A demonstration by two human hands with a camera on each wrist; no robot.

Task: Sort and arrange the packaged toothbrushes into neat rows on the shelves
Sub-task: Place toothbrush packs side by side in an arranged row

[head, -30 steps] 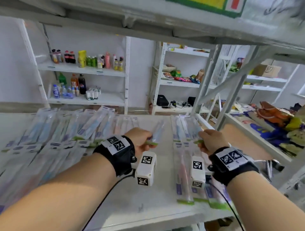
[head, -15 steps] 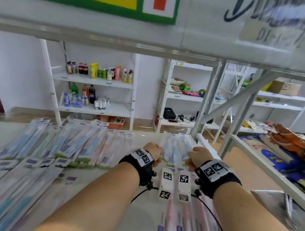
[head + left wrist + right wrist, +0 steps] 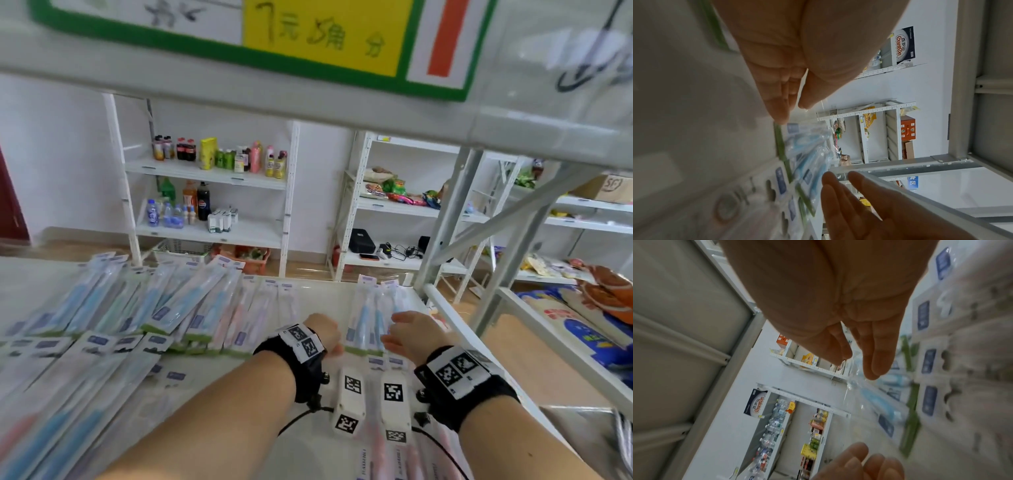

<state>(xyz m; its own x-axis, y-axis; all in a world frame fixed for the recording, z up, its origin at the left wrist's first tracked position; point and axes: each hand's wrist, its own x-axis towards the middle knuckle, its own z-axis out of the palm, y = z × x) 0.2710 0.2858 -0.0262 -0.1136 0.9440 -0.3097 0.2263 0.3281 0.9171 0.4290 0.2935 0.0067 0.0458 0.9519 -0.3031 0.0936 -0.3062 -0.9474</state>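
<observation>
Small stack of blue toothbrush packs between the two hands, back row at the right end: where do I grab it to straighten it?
Take the blue toothbrush packs by their long side edges near the green bottom strip, left hand and right hand closing in from either side. The packs lie flat and narrow, lengthwise away from you, so a squeeze across the width should square them.

White shelving racks [image 3: 209, 236] line seemingly white walls [image 3: 58, 164].
</observation>
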